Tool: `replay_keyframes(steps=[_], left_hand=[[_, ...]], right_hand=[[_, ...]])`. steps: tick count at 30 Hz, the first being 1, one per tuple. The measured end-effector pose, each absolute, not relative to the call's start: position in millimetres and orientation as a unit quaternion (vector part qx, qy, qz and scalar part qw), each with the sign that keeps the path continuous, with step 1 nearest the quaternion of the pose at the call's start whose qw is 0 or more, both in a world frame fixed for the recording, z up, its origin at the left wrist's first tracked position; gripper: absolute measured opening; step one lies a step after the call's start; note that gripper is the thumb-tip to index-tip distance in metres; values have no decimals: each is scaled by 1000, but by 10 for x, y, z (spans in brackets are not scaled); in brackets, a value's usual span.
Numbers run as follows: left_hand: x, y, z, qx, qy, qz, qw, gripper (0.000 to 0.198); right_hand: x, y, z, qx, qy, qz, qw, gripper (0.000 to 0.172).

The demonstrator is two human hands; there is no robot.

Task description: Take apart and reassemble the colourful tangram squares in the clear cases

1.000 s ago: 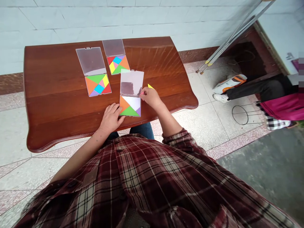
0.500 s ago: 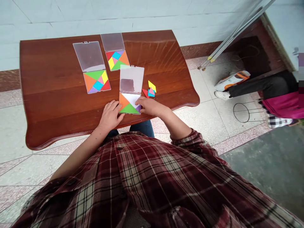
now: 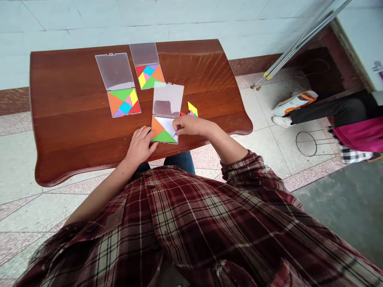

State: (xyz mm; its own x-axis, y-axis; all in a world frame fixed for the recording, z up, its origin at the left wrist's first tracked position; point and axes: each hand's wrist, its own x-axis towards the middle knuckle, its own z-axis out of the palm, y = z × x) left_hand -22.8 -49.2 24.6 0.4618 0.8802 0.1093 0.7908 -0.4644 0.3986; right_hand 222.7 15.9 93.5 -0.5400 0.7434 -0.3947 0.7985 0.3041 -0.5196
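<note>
Nearest me on the table lies an open tangram case (image 3: 168, 98), its clear lid folded back. Its tray holds an orange triangle (image 3: 156, 126) and a green triangle (image 3: 164, 137), with white bottom showing at the upper right. My left hand (image 3: 140, 144) lies along the tray's left edge, fingers stretched out and touching it. My right hand (image 3: 188, 124) is over the tray's right side, pinching a small purple triangle (image 3: 176, 132) that is tilted up. Beside that hand are loose pieces: a yellow parallelogram (image 3: 193, 108) and red, pink and blue ones, partly hidden by it.
Two more open tangram cases, a left one (image 3: 123, 103) and a far one (image 3: 149, 76), hold full sets of pieces on the brown wooden table (image 3: 72, 119). Crutches (image 3: 287, 56) lean at the right. A seated person's leg (image 3: 317, 113) and a wire ring frame (image 3: 305, 143) are beyond.
My right hand has lifted the purple triangle from the tray's lower right corner and shifted slightly up, covering more of the loose pieces. My left hand stays at the tray's left edge.
</note>
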Motion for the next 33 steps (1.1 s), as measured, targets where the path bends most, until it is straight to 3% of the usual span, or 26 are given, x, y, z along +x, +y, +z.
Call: replay_keyframes(steps=[2, 4, 8, 11, 13, 16, 20, 28, 33], left_hand=[[-235, -494, 241, 845, 494, 150, 140, 45], [-241, -495, 239, 846, 493, 149, 137, 45], [-246, -498, 235, 841, 497, 154, 148, 47], [-246, -502, 230, 839, 499, 156, 152, 49], [-244, -503, 226, 837, 501, 157, 153, 51], [-240, -505, 219, 833, 505, 163, 154, 52], [-232, -508, 218, 832, 508, 163, 155, 55], [-208, -504, 203, 832, 511, 157, 151, 59], [-219, -508, 171, 832, 507, 168, 152, 60]], right_hand=[[2368, 225, 910, 550, 769, -324, -35, 2], [2524, 300, 853, 622, 723, -291, -80, 6], [2691, 368, 731, 698, 673, -234, -68, 15], [2552, 287, 712, 713, 670, -178, -107, 24], [2339, 196, 725, 686, 688, -191, -142, 27], [1955, 82, 730, 637, 700, -302, -117, 33], [1589, 26, 695, 645, 695, -302, -98, 38], [1501, 51, 651, 670, 658, -330, -98, 36], [1530, 143, 515, 634, 635, -415, -153, 7]])
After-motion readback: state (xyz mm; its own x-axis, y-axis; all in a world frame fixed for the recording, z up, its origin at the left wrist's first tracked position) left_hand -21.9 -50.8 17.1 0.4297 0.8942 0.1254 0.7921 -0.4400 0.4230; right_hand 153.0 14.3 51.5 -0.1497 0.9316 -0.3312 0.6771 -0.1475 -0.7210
